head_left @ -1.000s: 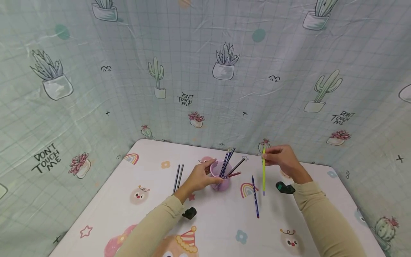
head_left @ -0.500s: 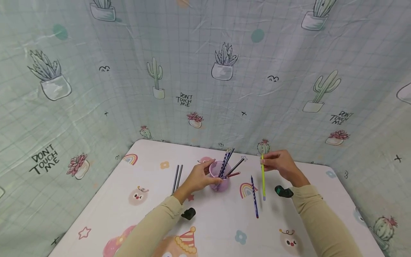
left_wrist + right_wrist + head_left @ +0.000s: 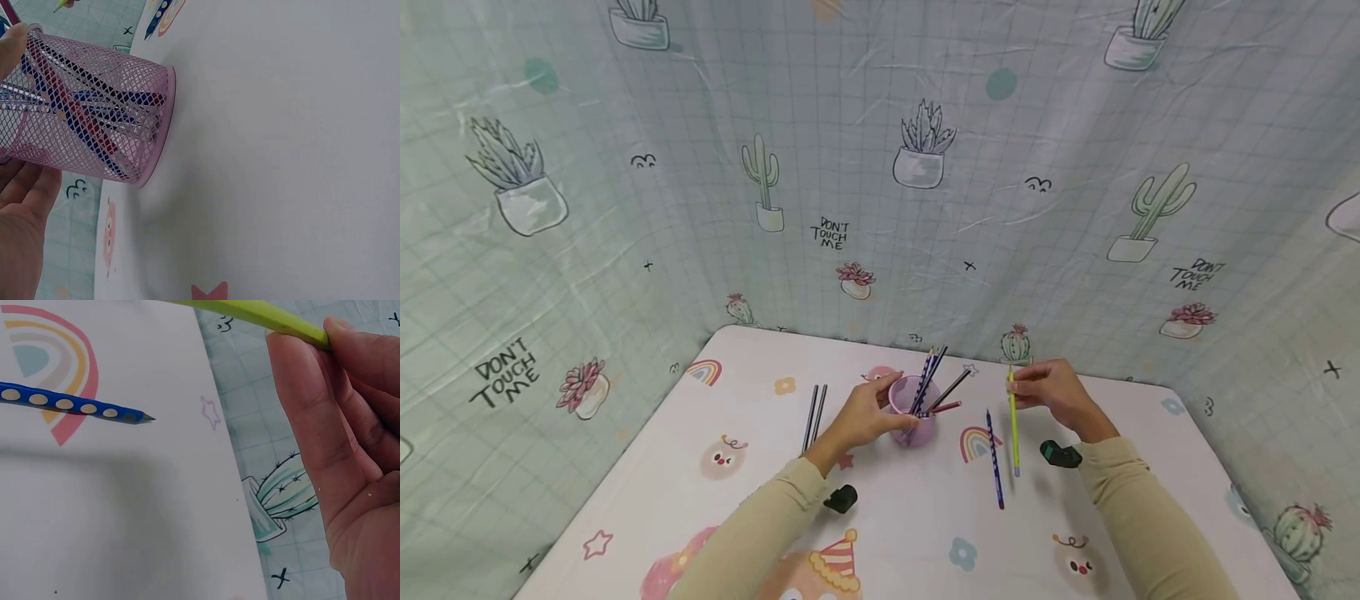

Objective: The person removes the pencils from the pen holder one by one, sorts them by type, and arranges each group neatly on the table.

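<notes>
My left hand (image 3: 859,418) grips a pink mesh pencil cup (image 3: 916,435), thumb on the near side and fingers on the far side. Several pencils (image 3: 929,379) lean out of the cup, dark blue ones and a red one among them; their lower ends show through the mesh (image 3: 94,112) in the left wrist view. To the right, my right hand (image 3: 1058,392) pinches a yellow-green pencil (image 3: 1015,437) near one end between thumb and fingers, its lilac end hanging toward me. Between cup and hand, a blue pencil with white dots (image 3: 996,462) lies on the table, its point away from me.
Two dark striped sticks, likely pencils (image 3: 815,412), lie left of the cup, partly behind my left forearm. The white table (image 3: 910,525) carries printed cartoon figures. A cactus-print cloth (image 3: 880,200) rises behind and beside it. Black devices (image 3: 842,498) sit at my wrists.
My right hand has moved lower and slightly left, bringing the yellow-green pencil closer to the dotted blue one. The left hand keeps its hold on the cup.
</notes>
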### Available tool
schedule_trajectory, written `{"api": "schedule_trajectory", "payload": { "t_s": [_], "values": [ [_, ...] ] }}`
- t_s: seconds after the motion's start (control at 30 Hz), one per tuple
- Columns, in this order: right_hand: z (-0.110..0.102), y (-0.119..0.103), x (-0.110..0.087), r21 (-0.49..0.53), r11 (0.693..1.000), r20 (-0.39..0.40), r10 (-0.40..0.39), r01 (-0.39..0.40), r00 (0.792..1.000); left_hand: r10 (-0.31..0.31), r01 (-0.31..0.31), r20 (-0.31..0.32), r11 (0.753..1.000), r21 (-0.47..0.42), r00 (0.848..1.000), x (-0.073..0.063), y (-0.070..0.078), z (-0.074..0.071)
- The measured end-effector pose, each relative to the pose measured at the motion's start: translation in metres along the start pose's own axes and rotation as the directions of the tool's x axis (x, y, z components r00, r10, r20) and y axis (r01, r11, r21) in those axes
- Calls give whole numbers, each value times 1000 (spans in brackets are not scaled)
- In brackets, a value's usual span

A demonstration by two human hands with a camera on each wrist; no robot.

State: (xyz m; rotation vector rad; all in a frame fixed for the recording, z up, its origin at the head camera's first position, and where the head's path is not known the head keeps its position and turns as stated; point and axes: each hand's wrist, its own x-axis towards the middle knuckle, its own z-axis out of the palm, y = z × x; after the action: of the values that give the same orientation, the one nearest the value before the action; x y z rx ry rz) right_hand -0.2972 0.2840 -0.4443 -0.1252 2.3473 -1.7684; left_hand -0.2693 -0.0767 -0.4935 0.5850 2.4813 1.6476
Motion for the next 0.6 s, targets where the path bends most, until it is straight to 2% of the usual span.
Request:
{"api": "schedule_trajectory", "payload": {
  "t_s": [0.6],
  "values": [
    [2,19,4,-3,998,-11,56,-56,998,18,-18,-2,1000,-2,1000,1,1,0]
  ]
}}
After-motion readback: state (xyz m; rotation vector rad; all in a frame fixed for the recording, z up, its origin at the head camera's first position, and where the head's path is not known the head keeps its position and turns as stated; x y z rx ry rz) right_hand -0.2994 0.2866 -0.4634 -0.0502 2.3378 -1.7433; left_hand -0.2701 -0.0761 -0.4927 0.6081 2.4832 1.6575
